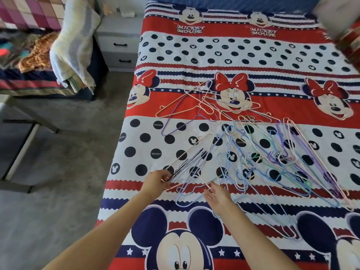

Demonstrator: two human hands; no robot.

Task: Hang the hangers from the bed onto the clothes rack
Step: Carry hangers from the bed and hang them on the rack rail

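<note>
Right hand (pixel 218 195), nearest the camera, hovers with fingers spread over a pale blue hanger (pixel 187 193) lying just ahead-left. Left hand (pixel 158 180) pinches a bundle of hangers (pixel 192 154), long axis running up-right. The remaining pile (pixel 282 152) spreads right of both hands on the bed (pixel 148 145).

Layout. A bed (pixel 253 55) fills the right and centre. Loose hangers (pixel 272 152) lie on it: a far cluster (pixel 204 102) at centre, a larger tangle nearer and to the right. Near left of the tangle, the left hand (pixel 155 182) grips a bundle of hangers (pixel 191 158); the right hand (pixel 218 195) lies just beside it. A nightstand (pixel 118 41) stands far left of the bed, a second bed (pixel 29 55) further left.
</note>
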